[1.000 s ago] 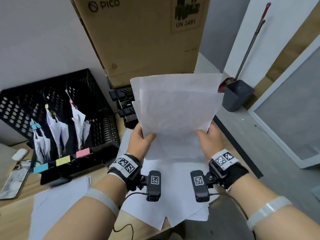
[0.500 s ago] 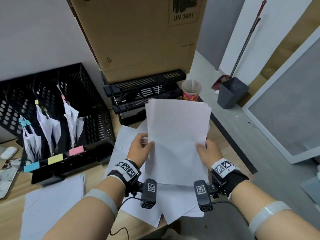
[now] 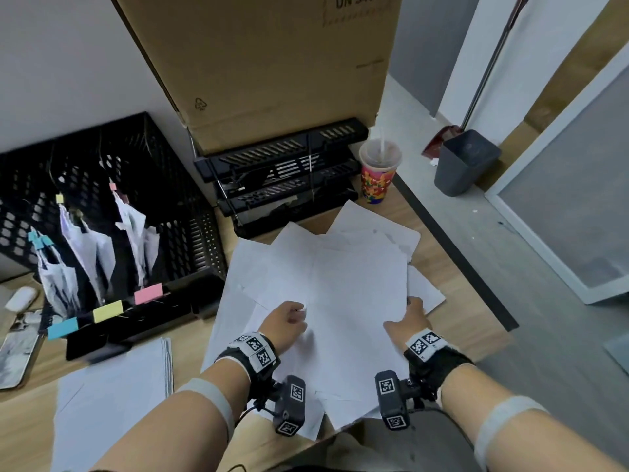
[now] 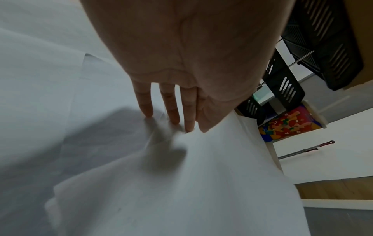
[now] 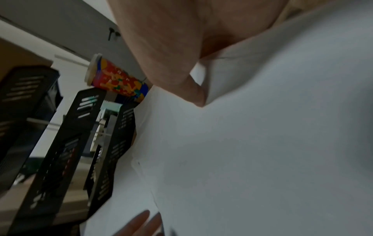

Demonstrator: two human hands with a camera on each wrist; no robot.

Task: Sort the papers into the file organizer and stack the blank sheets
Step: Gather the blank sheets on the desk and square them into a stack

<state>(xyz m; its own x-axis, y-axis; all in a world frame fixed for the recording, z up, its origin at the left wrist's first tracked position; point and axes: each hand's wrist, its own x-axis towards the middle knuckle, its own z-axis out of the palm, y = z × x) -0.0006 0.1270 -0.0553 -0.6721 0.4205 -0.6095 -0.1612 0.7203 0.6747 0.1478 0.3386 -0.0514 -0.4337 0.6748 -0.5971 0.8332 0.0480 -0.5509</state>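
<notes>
A sheaf of blank sheets (image 3: 357, 301) lies low on a fanned pile of loose papers (image 3: 258, 267) on the wooden desk. My left hand (image 3: 296, 315) holds its left edge, thumb on top; the left wrist view shows the fingers (image 4: 171, 111) straight beneath the sheaf (image 4: 212, 175). On the right edge, my right hand (image 3: 408, 311) pinches the sheaf (image 5: 262, 143) under its thumb, other fingers hidden. The black mesh file organizer (image 3: 190, 240) stands to the left, holding clipped papers behind blue, yellow and pink labels. A second neat paper stack (image 3: 112, 386) lies front left.
A black tiered letter tray (image 3: 282, 172) under a big cardboard box (image 3: 265, 63) stands behind the papers, a colourful cup (image 3: 379, 175) beside it. A phone (image 3: 17, 349) and a mouse (image 3: 20, 298) lie far left. The desk edge runs close on the right; a bin (image 3: 466, 161) is on the floor.
Both hands have lowered the sheaf from upright in front of the box down onto the loose papers on the desk. The tray and cup have come into view behind it.
</notes>
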